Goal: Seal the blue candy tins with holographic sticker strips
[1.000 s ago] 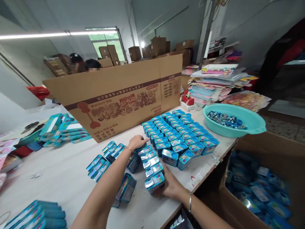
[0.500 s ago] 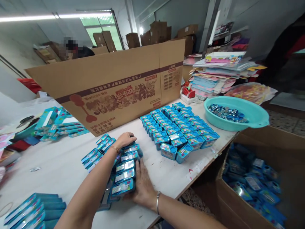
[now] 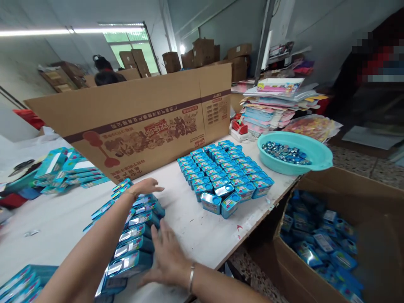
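Note:
A row of small blue tins lies on its side on the table in front of me. My left hand reaches over the far end of that row, fingers stretched out and holding nothing. Beside the row's near right side is my right hand, its fingers spread and slightly blurred; whether the fingertips touch the tins I cannot tell. Part of the row is hidden behind my left forearm. To the right, a block of upright blue tins stands in close lines, with round recesses in their tops.
A large cardboard sheet or box stands behind the tins. At right are a turquoise basin of shiny round pieces and a carton of more tins below the table edge. Flat blue packs lie left; people are in the background.
My left hand has lifted off the far tins and its fingers have straightened. My right hand has come away from the row's side and opened wider. The view has shifted right.

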`<state>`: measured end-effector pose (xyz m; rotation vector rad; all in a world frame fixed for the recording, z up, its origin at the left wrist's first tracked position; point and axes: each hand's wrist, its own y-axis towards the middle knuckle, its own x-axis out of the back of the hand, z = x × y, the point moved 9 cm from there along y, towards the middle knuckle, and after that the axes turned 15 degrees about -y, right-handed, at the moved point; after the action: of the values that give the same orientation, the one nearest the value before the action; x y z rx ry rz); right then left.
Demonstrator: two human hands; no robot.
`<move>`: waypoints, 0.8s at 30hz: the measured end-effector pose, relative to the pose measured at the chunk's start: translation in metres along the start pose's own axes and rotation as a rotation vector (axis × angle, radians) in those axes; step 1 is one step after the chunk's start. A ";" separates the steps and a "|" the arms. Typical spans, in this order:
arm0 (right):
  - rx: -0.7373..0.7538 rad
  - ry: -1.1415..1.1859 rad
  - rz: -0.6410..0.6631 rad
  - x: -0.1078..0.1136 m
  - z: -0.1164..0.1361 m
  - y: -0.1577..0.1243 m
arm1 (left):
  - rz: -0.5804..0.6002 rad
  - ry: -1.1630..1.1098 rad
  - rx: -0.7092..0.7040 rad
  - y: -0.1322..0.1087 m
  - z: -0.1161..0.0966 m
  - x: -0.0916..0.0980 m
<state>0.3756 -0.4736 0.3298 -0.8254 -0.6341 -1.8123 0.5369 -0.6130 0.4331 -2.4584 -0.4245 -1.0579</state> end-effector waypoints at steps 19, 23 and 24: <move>-0.090 -0.863 0.128 0.233 -0.148 0.188 | -0.593 -0.680 -0.113 -0.101 -0.076 -0.273; -0.108 -0.888 0.220 0.216 -0.163 0.211 | -0.558 -0.699 -0.142 -0.091 -0.069 -0.268; -0.105 -0.894 0.228 0.215 -0.166 0.214 | -0.542 -0.706 -0.155 -0.092 -0.065 -0.265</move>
<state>0.4771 -0.7958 0.4025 -1.7277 -0.9493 -1.2173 0.2817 -0.5952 0.3012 -2.8850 -1.3231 -0.3452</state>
